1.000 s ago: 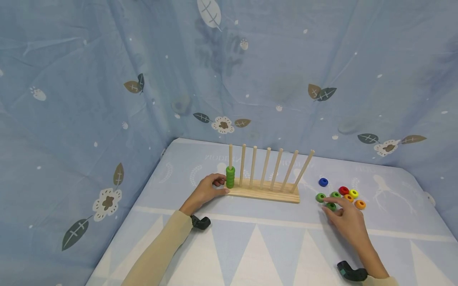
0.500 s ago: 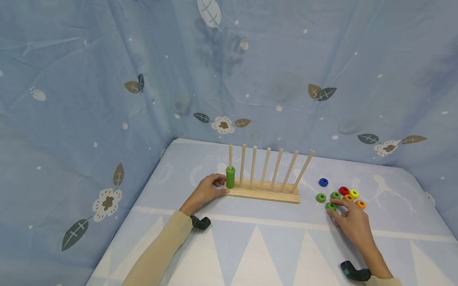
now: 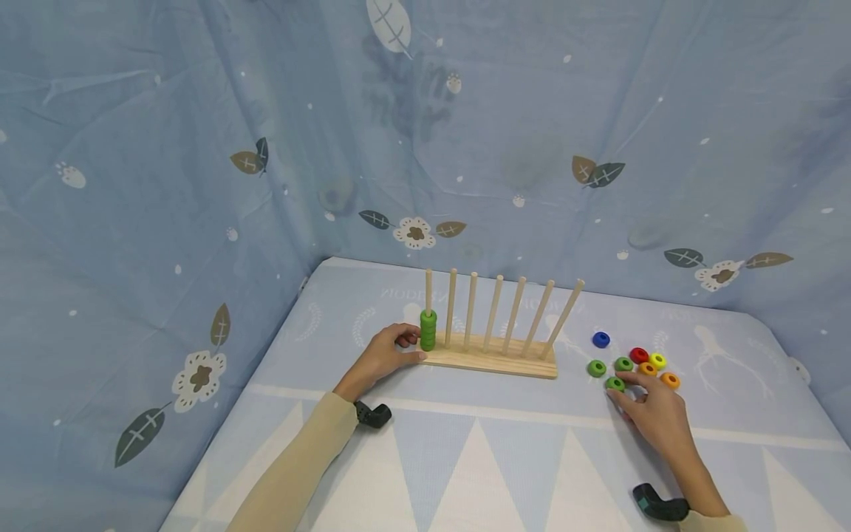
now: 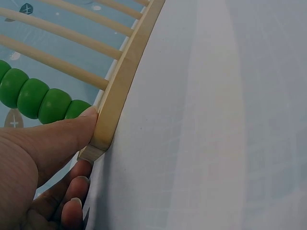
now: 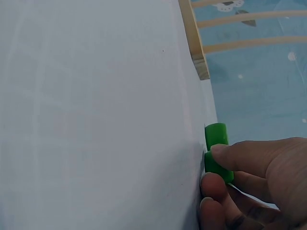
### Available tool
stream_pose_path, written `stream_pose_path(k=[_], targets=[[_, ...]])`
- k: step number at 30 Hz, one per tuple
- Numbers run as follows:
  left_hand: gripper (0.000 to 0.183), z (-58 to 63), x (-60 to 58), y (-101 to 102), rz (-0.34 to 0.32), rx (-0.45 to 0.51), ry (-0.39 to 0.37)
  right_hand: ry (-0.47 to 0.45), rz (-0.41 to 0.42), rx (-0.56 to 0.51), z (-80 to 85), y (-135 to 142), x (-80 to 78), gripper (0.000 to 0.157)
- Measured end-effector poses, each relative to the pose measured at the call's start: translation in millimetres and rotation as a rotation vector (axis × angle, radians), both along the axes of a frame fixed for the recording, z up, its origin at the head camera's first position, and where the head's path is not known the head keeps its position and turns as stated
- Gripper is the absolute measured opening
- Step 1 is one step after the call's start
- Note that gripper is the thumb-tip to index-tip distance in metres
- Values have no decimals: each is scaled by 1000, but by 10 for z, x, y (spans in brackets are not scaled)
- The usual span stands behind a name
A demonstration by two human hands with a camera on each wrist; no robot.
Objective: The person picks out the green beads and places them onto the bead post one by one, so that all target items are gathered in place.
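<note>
Bead (image 3: 614, 385) in work is green, pinched between thumb and fingers of the right hand (image 3: 654, 411), at bench level right of the rack. Can't tell if it's fully resting on the surface. Right wrist view has the thumb tip on its side, fingers curled on the opposite side, and a second green bead (image 5: 216, 134) just beyond it.

Loose beads around that hand: green one (image 3: 623, 363) behind the held one; red bead (image 3: 639, 355), yellow bead (image 3: 657, 360) and near orange bead (image 3: 647, 369) clustered close together; outer orange bead (image 3: 670, 380) just right of them, beside the knuckles; blue bead (image 3: 601, 340) a bit apart at the back.

Wooden rack (image 3: 488, 360) lies left of the beads: flat base, seven upright pegs in a row. Leftmost peg carries a green stack (image 3: 428, 331), seated down at the base; other six are bare. Left hand (image 3: 384, 352) grips the rack's left end, thumb on the base by the lowest stacked bead, other fingers curled at the end face.

Outward: dark device (image 3: 374, 414) at the left wrist, similar unit (image 3: 660, 505) at the right, beige sleeves (image 3: 299, 462). Bench (image 3: 425, 451) has a pale blue/white triangle-print cover. Blue leaf-and-flower curtain (image 3: 505, 133) behind and along the left.
</note>
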State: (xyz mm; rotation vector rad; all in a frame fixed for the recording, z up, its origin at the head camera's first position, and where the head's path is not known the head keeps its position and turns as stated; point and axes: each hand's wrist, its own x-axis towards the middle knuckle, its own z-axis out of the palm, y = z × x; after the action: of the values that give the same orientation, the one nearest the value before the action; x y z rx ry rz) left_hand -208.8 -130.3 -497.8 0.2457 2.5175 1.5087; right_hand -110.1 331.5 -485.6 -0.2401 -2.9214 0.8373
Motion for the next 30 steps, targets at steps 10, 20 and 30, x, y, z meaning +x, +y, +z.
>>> stream_pose_path(k=[10, 20, 30], targets=[[46, -7, 0, -6, -1, 9, -1, 5, -8, -20, 23, 8, -2, 45], [46, 7, 7, -2, -1, 19, 5, 48, 18, -41, 75, -15, 10, 44], [45, 3, 2, 4, 9, 21, 3, 79, 18, -32, 98, -83, 29, 42]])
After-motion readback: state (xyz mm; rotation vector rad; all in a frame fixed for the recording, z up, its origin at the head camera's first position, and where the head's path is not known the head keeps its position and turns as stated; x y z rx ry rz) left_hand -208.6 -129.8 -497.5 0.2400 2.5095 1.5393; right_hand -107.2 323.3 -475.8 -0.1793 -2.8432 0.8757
